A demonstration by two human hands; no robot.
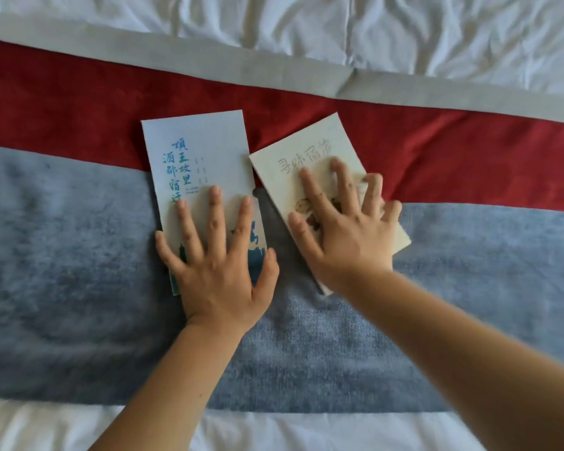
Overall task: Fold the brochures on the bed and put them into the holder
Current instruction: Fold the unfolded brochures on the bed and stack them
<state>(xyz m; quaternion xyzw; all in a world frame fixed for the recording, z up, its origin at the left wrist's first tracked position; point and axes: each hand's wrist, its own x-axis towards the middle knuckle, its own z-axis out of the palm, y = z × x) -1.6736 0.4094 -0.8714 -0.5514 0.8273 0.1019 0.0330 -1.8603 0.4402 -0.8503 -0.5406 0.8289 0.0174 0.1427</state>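
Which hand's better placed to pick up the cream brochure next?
Right, likely. The right hand lies flat on the cream brochure, fingers spread; the left hand presses the blue-lettered brochure beside it.

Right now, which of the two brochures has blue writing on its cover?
The pale blue brochure under the left hand. The cream brochure under the right hand carries only faint greyish writing.

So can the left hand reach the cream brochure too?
Probably yes. The cream brochure lies right beside the blue brochure under the left hand, with nothing between them, though the right hand covers much of it.
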